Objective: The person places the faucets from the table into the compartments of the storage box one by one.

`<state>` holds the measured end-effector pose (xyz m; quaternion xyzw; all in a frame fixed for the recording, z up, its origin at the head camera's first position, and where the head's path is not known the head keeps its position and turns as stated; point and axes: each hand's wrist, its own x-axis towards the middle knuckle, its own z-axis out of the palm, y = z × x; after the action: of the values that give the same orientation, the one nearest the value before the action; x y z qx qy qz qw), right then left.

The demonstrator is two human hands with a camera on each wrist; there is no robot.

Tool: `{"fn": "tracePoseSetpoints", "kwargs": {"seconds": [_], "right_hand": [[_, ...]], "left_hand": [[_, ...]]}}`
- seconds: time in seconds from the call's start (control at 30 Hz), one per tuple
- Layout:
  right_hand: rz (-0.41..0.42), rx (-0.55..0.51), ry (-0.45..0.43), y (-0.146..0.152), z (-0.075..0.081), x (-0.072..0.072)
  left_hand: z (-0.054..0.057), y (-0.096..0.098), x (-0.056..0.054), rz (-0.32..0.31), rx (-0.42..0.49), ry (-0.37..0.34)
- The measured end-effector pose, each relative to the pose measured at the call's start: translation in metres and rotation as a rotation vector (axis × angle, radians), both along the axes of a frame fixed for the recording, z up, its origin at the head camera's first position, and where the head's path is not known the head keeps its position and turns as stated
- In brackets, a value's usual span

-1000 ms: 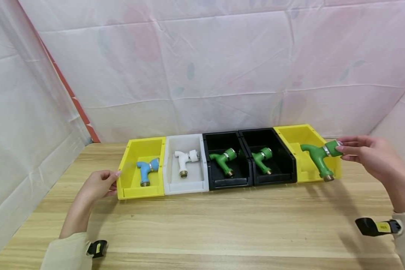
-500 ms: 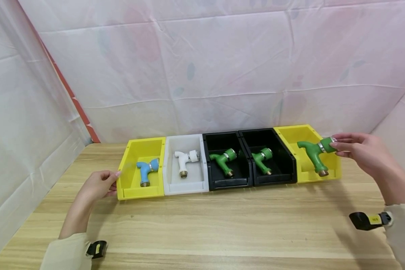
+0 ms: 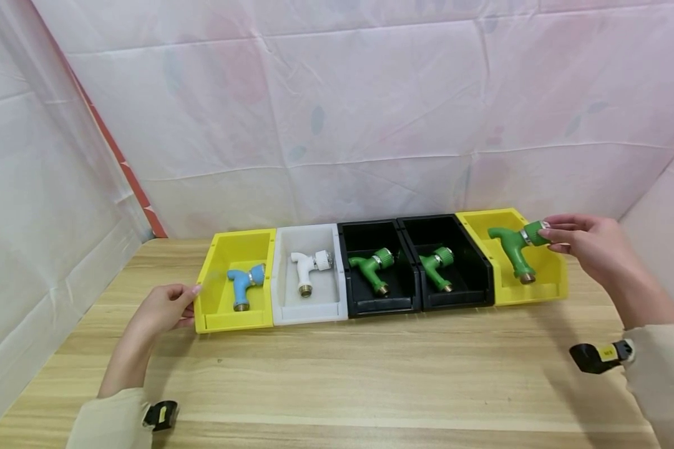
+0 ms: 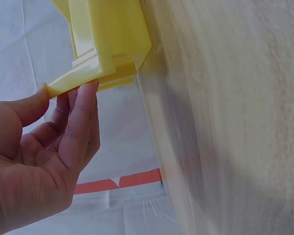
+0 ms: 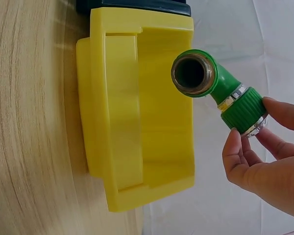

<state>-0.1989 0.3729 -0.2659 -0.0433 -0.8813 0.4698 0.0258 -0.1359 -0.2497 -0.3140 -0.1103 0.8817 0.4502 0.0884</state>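
My right hand (image 3: 586,246) pinches a green tap (image 3: 515,248) by its ribbed knob, holding it above the right-hand yellow bin (image 3: 539,293). In the right wrist view the tap's threaded brass end (image 5: 192,73) faces the camera, apart from the bin. My left hand (image 3: 165,307) grips the outer side edge of the left-hand yellow bin (image 3: 208,321), thumb on top and fingers beneath, as the left wrist view shows. Inside that bin lies a blue tap (image 3: 241,287).
Between the yellow bins stand a white bin (image 3: 283,312) with a white tap (image 3: 304,271) and two black bins (image 3: 371,305) (image 3: 477,293), each with a green tap (image 3: 373,268) (image 3: 435,268). All sit in one row on a wooden table (image 3: 337,374), before a hanging cloth (image 3: 371,125).
My right hand has carried the green tap left and slightly farther back, over the right-hand yellow bin. The left hand has stayed on its bin.
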Motion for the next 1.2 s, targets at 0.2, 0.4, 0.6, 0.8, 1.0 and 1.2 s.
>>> {"fn": "tracePoseSetpoints", "kwargs": {"seconds": [0.2, 0.4, 0.6, 0.8, 1.0, 1.2], "right_hand": [[0.015, 0.094, -0.027, -0.001, 0.002, -0.004], [0.037, 0.09, -0.02, -0.005, 0.003, -0.01], [0.054, 0.064, 0.001, -0.01, -0.002, -0.014], [0.078, 0.075, -0.001, -0.012, -0.006, -0.018], [0.084, 0.158, -0.019, -0.016, -0.011, -0.019], [0.098, 0.217, -0.069, -0.017, -0.017, -0.023]], "left_hand": [[0.0, 0.0, 0.0, 0.001, 0.005, 0.0], [0.0, 0.0, 0.0, 0.003, 0.019, -0.001], [0.0, 0.0, 0.0, 0.002, 0.014, -0.011], [0.001, -0.001, -0.001, 0.002, 0.008, -0.018], [0.001, 0.0, 0.0, 0.002, 0.009, -0.012], [0.001, 0.0, 0.0, -0.001, 0.008, -0.005]]}}
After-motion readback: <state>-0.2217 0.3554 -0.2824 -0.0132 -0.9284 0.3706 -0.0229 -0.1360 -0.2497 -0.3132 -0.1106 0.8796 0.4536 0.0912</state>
